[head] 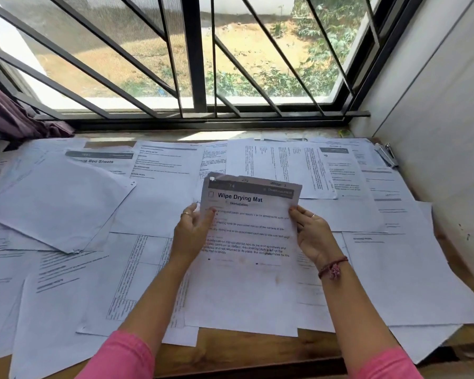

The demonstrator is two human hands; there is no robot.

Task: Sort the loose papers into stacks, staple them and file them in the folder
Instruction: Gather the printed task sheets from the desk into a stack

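Over paper-strewn desk (pixel 230 348), both hands (pixel 192 231) (pixel 312 233) grip "Wipe Drying Mat" sheets (pixel 246 242), seemingly several.

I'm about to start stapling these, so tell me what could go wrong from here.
1. Both hands, left and right, hold the Wipe Drying Mat sheets with top edges uneven; stapling now could fix them crooked.
2. The loose papers overlap past the table's front edge; some could slide off.
3. The stapler lies far right, an awkward reach over paper.
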